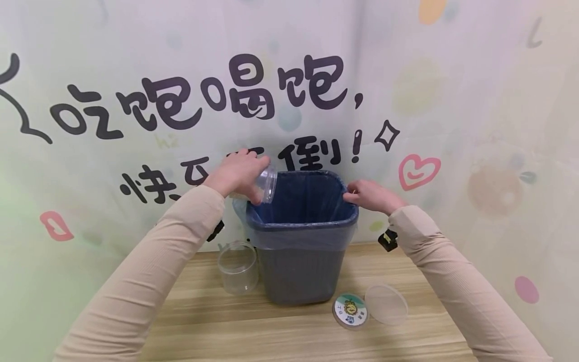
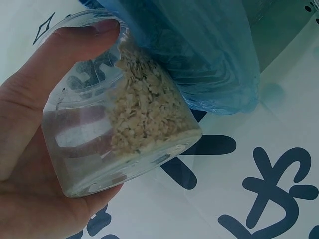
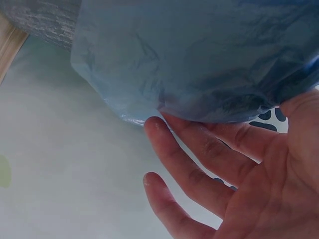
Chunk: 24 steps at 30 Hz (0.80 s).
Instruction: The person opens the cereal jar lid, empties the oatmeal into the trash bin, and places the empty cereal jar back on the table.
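My left hand (image 1: 239,173) grips a clear plastic jar (image 1: 269,183), tilted with its mouth at the left rim of a grey trash can (image 1: 298,271). In the left wrist view, oat-like flakes (image 2: 144,109) lie heaped along one side of the jar. A blue trash bag (image 1: 303,236) lines the can and folds over its rim. On the right side, my right hand (image 1: 373,195) holds the bagged rim between thumb and fingers; its outer fingers (image 3: 169,154) are spread loosely in the right wrist view. The can's bottom is hidden.
An open clear jar (image 1: 238,276) stands on the wooden table (image 1: 203,327), left of the can. To the can's front right lie a lid with a cartoon label (image 1: 350,310) and a translucent lid (image 1: 386,304). A printed cloth (image 1: 452,100) hangs behind.
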Tool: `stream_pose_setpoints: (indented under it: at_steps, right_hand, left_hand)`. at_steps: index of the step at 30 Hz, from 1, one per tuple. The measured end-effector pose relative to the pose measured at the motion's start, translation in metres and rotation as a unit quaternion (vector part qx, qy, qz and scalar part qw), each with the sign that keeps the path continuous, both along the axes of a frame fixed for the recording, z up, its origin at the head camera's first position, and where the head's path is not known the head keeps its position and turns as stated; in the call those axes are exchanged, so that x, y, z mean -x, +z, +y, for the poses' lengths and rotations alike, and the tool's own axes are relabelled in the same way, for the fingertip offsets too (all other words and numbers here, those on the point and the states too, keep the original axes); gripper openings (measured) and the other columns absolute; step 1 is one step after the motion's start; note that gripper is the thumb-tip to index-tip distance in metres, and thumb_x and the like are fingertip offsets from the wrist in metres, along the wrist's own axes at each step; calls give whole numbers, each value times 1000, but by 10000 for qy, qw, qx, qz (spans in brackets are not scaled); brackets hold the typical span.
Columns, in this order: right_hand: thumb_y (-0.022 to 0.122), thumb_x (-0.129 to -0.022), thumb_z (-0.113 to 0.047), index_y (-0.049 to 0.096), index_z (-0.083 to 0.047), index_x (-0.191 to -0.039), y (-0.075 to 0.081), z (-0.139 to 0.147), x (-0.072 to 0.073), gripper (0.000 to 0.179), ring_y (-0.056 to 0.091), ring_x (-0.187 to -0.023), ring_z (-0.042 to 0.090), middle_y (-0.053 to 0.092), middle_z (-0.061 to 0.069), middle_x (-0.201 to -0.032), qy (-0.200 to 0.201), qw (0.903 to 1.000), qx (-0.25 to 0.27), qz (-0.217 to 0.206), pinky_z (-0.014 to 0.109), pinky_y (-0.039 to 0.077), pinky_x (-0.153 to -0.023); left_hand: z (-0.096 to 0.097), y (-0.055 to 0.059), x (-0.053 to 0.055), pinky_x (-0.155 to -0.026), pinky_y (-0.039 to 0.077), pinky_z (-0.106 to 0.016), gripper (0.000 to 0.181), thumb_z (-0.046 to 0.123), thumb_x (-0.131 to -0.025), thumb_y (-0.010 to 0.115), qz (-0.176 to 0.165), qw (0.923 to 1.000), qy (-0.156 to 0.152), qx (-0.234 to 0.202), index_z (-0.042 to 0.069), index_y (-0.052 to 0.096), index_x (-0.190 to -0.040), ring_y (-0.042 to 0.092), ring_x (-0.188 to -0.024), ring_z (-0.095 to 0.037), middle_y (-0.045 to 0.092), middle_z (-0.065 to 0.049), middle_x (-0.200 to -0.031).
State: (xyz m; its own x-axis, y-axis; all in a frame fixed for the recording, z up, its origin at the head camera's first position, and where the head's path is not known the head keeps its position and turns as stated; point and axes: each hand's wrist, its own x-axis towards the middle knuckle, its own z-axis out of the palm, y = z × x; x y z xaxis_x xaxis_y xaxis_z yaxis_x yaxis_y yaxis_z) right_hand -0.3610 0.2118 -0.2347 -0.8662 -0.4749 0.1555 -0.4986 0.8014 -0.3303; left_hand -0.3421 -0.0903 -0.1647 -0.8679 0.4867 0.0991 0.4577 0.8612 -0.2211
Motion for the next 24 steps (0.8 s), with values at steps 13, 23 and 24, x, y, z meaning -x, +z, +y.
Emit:
stream_pose_setpoints:
  at_steps: [13,23,24]
  right_hand:
    - [49,-92,-13,60,-2,-78,0,-1,2,21,49,-65,20,51,3,-69,12,10000,-9,46,31,38,-61]
    - [49,-91,-13,59,-3,-76,-1,0,3,20,48,-63,19,49,2,-66,61,9999,33,119,31,37,-60]
    - [49,-91,-13,59,-3,-76,-1,0,3,20,48,-64,20,50,2,-67,57,9999,31,123,31,37,-60]
  left_hand:
    - [2,0,2,-93,40,-52,78,33,-66,82,-34,9999,47,143,7,48,-131,45,-109,-38,53,-18,-118]
    - [3,2,1,-93,40,-53,80,34,-67,82,-109,9996,76,243,7,46,-133,45,-110,-39,53,-19,-120]
    - [3,2,2,-93,40,-53,81,34,-67,82,-108,9996,88,237,7,46,-133,45,-110,-38,53,-19,-120]
